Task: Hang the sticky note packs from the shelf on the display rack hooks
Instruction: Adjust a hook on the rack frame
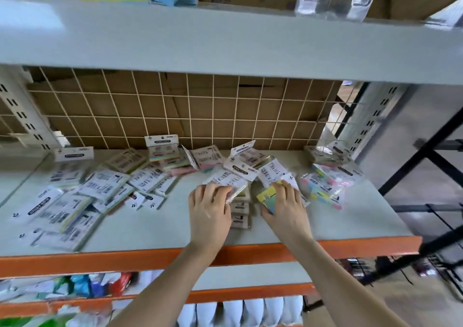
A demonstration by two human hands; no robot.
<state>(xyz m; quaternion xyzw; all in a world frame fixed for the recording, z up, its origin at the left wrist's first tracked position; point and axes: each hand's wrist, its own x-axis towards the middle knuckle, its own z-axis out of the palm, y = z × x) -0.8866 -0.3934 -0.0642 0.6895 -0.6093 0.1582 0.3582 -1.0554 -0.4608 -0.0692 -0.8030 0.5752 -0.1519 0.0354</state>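
L hand [209, 210] lies palm-down, fingers curled over a clear-wrapped sticky note pack [230, 182] at its fingertips. R hand [285, 207] just beside it grips a yellow-to-blue pack [267, 198], thumb under, fingers on top. Between the hands, more packs stacked w/ labels up. Loose packs [100, 189] spread over the grey shelf [155, 226] to the L, page-flag packs [325, 186] to the R. Wire grid [175, 106] w/ cardboard stands behind.

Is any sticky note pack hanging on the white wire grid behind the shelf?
No: the white wire grid is bare, and every clear-wrapped sticky note pack lies on the grey shelf board.
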